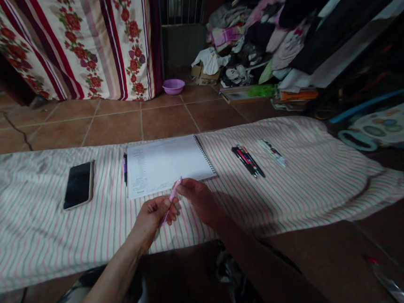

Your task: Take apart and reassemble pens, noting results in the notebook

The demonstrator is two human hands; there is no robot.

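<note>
A slim pink pen [174, 191] is held at a slant over the near edge of the spiral notebook. My left hand [157, 211] is closed round its lower part. Up at its top end, the fingers of my right hand [199, 196] pinch the pen. The notebook [170, 159] lies open at a mostly blank white page, its spiral on the right side. Beside its left edge rests a dark pen with a purple section [125, 168]. To the right of the notebook lie a bunch of several pens [247, 160] and a few whitish pens [272, 153].
A smartphone [79, 185] lies at left on the striped cloth [306, 175] covering the low table. Beyond are a tiled floor [114, 123], a floral curtain [97, 47], a purple basin [173, 86] and heaped clothes [258, 33]. A plastic package [390, 279] lies on the floor at lower right.
</note>
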